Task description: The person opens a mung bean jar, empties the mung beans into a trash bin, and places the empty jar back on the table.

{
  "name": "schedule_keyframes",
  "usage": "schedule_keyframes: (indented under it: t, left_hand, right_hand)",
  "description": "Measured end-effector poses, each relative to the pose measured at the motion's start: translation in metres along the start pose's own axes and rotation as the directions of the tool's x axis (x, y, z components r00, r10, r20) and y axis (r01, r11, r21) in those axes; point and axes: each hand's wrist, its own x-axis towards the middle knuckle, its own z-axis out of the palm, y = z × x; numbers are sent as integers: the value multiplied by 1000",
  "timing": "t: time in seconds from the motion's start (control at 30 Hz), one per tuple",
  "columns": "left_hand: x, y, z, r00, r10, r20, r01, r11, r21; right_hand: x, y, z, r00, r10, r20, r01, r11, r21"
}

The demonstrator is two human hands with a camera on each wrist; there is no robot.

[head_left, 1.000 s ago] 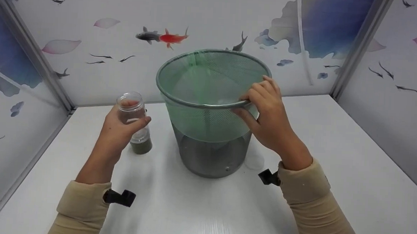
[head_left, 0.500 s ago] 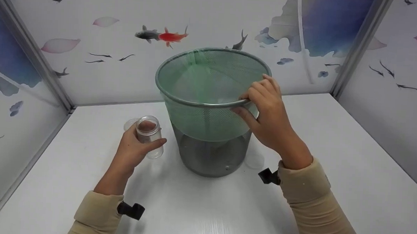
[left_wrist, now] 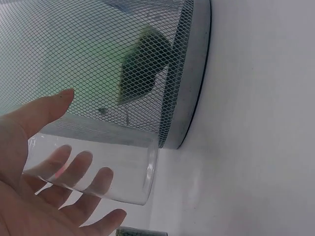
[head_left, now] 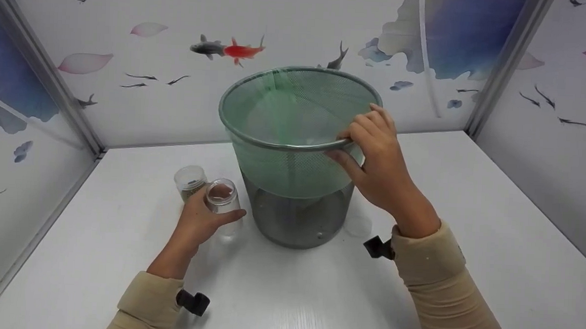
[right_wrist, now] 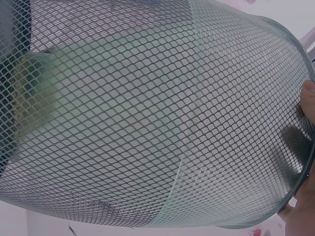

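My left hand [head_left: 202, 225] holds an upright clear jar [head_left: 227, 221] with an open mouth, just left of a grey mesh bin [head_left: 297, 226]. In the left wrist view, fingers [left_wrist: 83, 167] lie along the jar's far side and the thumb is on the bin's side. My right hand [head_left: 380, 158] pinches the bin's rim at the front right, thumb outside and fingertips inside. Thin green plastic film [head_left: 292, 177] lines the bin and shows around its upper part. A second jar [head_left: 191, 180], capped, with dark greenish contents, stands behind my left hand, partly hidden.
A flat clear disc [head_left: 358, 226] lies right of the bin. Through the mesh, a dark green and yellowish thing [left_wrist: 142, 64] shows low in the bin; its kind is unclear. Patterned panels [head_left: 152, 109] enclose the white table [head_left: 287, 293] at the back and sides.
My left hand has brought the clear jar down and to the right, closer to the bin. This has uncovered the capped jar behind it. My right hand keeps its grip on the rim.
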Motion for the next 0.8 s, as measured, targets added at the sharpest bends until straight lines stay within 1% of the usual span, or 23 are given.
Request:
schedule_keyframes:
  t: [0.13, 0.27, 0.5, 0.63, 0.8]
  left_hand:
    - [0, -4, 2, 1000, -1, 18, 1, 1000, -4]
    - [1, -7, 6, 999, -18, 36, 18, 1000, 4]
    - [3, -11, 14, 999, -23, 41, 21, 999, 34]
    - [3, -12, 15, 998, -50, 40, 48, 998, 51]
    - [3, -12, 16, 996, -68, 50, 66, 997, 31]
  right_hand:
    - [0, 0, 0, 1000, -3, -1, 3, 1000, -6]
    - [0, 0, 0, 1000, -10, -7, 10, 1000, -5]
    - [-1, 0, 0, 1000, -9, -8, 9, 1000, 0]
    - [-1, 0, 0, 1000, -6, -7, 6, 1000, 0]
    - [-1, 0, 0, 1000, -5, -6, 5, 1000, 3]
